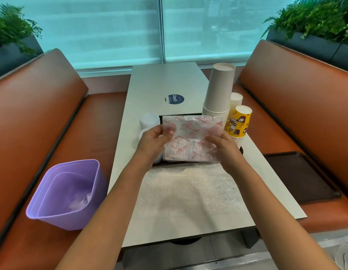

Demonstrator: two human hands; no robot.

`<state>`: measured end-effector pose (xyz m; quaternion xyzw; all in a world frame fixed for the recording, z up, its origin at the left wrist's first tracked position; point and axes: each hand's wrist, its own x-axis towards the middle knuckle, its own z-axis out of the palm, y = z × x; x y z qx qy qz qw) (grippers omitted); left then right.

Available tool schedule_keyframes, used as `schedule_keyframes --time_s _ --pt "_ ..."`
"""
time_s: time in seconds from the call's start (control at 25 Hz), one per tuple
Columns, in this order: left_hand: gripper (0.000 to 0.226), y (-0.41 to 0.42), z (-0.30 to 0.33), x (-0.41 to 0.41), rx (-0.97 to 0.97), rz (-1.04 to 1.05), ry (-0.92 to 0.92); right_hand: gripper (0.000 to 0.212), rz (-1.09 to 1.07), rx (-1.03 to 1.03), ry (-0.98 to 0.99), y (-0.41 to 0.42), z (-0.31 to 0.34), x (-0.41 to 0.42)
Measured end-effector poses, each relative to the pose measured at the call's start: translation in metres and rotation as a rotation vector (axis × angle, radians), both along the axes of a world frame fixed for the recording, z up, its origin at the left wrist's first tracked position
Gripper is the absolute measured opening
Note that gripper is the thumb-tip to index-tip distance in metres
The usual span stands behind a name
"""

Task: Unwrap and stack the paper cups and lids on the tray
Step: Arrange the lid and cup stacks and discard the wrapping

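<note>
A clear plastic wrapper (190, 137) with red print is held flat over the black tray (180, 115) in mid-table. My left hand (152, 142) pinches its left edge and my right hand (223, 146) grips its right edge. A tall stack of white paper cups (218, 92) stands upside down at the tray's right, with a yellow printed cup stack (238, 126) and a smaller white stack (236, 99) beside it. White lids (149, 120) sit at the tray's left, partly hidden by my left hand.
A crumpled clear plastic sheet (190, 189) lies on the grey table (165, 82) in front of the tray. A purple bin (69, 193) stands on the left orange bench. A second dark tray (299, 176) lies on the right bench.
</note>
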<state>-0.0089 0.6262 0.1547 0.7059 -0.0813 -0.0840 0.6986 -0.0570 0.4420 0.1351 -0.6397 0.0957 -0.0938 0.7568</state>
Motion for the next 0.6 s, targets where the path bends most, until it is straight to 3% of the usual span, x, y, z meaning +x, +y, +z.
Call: schedule_keyframes --time_s 0.12,0.28,0.36,0.44,0.52,0.6 --pt "0.015 0.005 -0.004 0.001 0.251 0.028 -0.183 0.023 -0.063 -0.345 -0.032 -0.006 -0.002 -0.003" --pt "0.018 -0.001 -0.014 -0.008 0.228 -0.059 -0.044 0.017 -0.148 -0.445 0.004 -0.005 -0.014 -0.006" --pt "0.021 -0.008 -0.018 -0.015 0.077 -0.086 0.005 0.022 -0.15 -0.403 0.034 -0.004 -0.019 -0.009" --pt "0.023 -0.01 -0.023 -0.018 0.041 -0.068 -0.087 0.02 -0.071 -0.238 0.041 -0.004 -0.017 -0.014" --pt "0.022 -0.009 -0.025 -0.019 -0.016 -0.059 -0.173 0.015 -0.016 -0.124 -0.058 -0.008 -0.017 -0.02" --pt "0.02 -0.007 -0.025 -0.018 -0.066 -0.069 -0.218 0.017 -0.053 -0.192 -0.178 -0.012 -0.016 -0.023"
